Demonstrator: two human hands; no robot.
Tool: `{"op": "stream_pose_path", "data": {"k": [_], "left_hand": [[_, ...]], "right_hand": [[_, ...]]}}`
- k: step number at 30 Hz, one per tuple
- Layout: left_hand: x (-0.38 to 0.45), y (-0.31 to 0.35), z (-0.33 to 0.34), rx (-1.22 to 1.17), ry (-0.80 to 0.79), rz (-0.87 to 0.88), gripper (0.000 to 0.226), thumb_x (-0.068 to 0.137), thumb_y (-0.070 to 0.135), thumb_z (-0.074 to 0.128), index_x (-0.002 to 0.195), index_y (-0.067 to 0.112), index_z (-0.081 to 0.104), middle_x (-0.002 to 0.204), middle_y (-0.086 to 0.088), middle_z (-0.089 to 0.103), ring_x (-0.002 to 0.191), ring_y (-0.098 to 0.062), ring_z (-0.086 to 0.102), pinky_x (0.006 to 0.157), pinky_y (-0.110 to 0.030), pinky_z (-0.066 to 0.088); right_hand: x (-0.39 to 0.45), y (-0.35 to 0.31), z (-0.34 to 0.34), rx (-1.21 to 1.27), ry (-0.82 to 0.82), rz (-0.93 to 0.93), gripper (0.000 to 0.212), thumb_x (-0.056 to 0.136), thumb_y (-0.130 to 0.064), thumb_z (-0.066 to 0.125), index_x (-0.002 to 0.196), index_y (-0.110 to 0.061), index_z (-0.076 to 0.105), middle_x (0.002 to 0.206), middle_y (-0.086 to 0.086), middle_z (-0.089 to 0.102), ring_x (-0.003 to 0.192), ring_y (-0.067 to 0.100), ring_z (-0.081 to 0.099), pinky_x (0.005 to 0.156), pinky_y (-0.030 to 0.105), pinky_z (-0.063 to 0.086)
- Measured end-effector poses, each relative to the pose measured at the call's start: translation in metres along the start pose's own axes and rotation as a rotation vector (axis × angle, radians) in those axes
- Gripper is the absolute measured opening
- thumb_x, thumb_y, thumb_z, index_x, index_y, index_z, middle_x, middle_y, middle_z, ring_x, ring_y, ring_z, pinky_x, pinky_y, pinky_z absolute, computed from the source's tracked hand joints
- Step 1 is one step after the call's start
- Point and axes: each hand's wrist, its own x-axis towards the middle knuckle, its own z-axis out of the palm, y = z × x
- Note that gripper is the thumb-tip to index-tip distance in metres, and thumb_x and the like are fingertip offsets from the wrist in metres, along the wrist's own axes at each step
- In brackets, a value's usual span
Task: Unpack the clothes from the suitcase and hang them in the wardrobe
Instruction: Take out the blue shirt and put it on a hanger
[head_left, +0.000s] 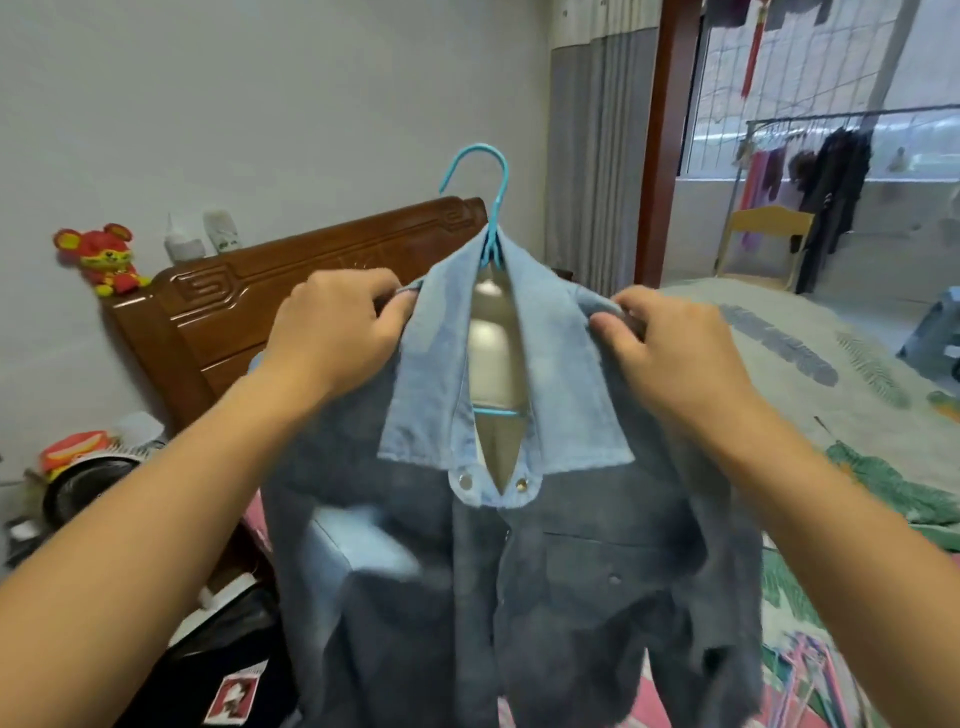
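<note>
- The denim shirt (498, 561) hangs in mid-air at the centre of the view, already threaded on a blue hanger (480, 208); the hook stands upright above the paler collar, and the hanger's bar shows through the open neck.
- The left hand (337, 332) pinches the shirt's shoulder on the left, fingers curled round the cloth and probably the hanger arm beneath; the right hand (670, 343) grips the opposite shoulder the same way, thumb tucked under the collar edge.
- The step in hand appears to be seating the shirt squarely on the hanger. To do it well, I would draw both shoulder seams outward evenly until they sit over the hanger's ends, keep the hook centred behind the collar, and smooth the collar flat so the shirt does not slide off to one side when carried.
- The top snaps look undone; fastening one would likely hold the shirt steadier.
- Neither the suitcase nor the wardrobe can be seen here, so what they hold cannot be told.
- Behind the shirt stands a carved wooden headboard (291, 291), with a red plush toy (101, 257) on its left end.
- The bed (810, 364) runs off to the right, with a patterned cover and a green garment (893, 483) lying on it.
- Far right, beyond the doorway, a drying rack (831, 171) holds dark clothes.
</note>
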Motion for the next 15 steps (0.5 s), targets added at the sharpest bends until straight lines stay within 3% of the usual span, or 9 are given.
{"op": "stream_pose_path", "data": {"k": [3,5,6,8,10,12,13,15], "left_hand": [[0.040,-0.024,0.051,-0.104,-0.168,-0.059,0.025,0.096,0.046,0.055,0.086,0.029,0.070,0.082,0.007,0.063,0.083,-0.021,0.060,0.072,-0.037,0.048],[0.051,-0.041,0.117,-0.110,-0.297,-0.029,0.027,0.095,0.044,0.058,0.088,0.025,0.075,0.083,-0.001,0.060,0.089,-0.029,0.062,0.074,-0.038,0.049],[0.052,-0.047,0.156,-0.087,-0.352,-0.015,0.028,0.094,0.045,0.059,0.089,0.024,0.077,0.082,-0.004,0.058,0.089,-0.031,0.061,0.072,-0.037,0.048],[0.053,-0.055,0.245,-0.058,-0.489,-0.025,0.032,0.094,0.046,0.057,0.086,0.021,0.076,0.080,-0.010,0.063,0.085,-0.036,0.062,0.067,-0.037,0.047],[0.061,-0.056,0.342,-0.110,-0.619,-0.110,0.034,0.095,0.039,0.057,0.082,0.012,0.073,0.083,-0.016,0.068,0.084,-0.039,0.064,0.067,-0.037,0.046],[0.070,-0.051,0.442,-0.283,-0.662,-0.236,0.024,0.097,0.026,0.059,0.089,0.008,0.072,0.093,-0.018,0.070,0.093,-0.036,0.065,0.073,-0.034,0.046],[0.070,-0.048,0.490,-0.435,-0.655,-0.308,0.020,0.098,0.021,0.059,0.108,0.008,0.070,0.107,-0.015,0.070,0.101,-0.031,0.065,0.079,-0.032,0.048],[0.033,-0.037,0.567,-0.773,-0.689,-0.464,0.049,0.099,0.007,0.055,0.148,0.009,0.045,0.132,-0.004,0.058,0.107,-0.019,0.059,0.086,-0.025,0.050]], "right_hand": [[0.035,0.037,0.032,-0.010,-0.186,0.080,0.022,0.097,-0.019,0.052,0.111,-0.021,0.068,0.098,-0.004,0.062,0.089,0.020,0.055,0.076,0.032,0.041],[0.043,0.079,0.071,-0.086,-0.335,0.168,0.013,0.095,-0.016,0.054,0.083,-0.019,0.060,0.085,0.003,0.058,0.082,0.026,0.051,0.068,0.034,0.035],[0.042,0.102,0.097,-0.132,-0.398,0.224,0.023,0.095,-0.016,0.056,0.073,-0.018,0.051,0.080,0.007,0.057,0.079,0.029,0.051,0.065,0.036,0.033],[0.040,0.153,0.154,-0.196,-0.485,0.325,0.023,0.096,-0.017,0.054,0.074,-0.017,0.048,0.086,0.016,0.061,0.082,0.034,0.056,0.067,0.039,0.042],[0.044,0.212,0.212,-0.283,-0.487,0.405,0.010,0.096,-0.016,0.050,0.088,-0.014,0.056,0.099,0.021,0.065,0.089,0.039,0.060,0.074,0.043,0.050],[0.050,0.278,0.271,-0.353,-0.434,0.509,0.019,0.097,-0.016,0.049,0.112,-0.011,0.059,0.116,0.027,0.063,0.103,0.044,0.060,0.085,0.046,0.051],[0.048,0.311,0.299,-0.366,-0.416,0.566,0.034,0.098,-0.018,0.048,0.130,-0.010,0.053,0.125,0.029,0.060,0.112,0.046,0.057,0.092,0.047,0.049],[0.014,0.366,0.360,-0.362,-0.450,0.628,0.061,0.096,-0.028,0.046,0.152,-0.009,0.030,0.138,0.028,0.052,0.123,0.047,0.052,0.101,0.047,0.045]]}}
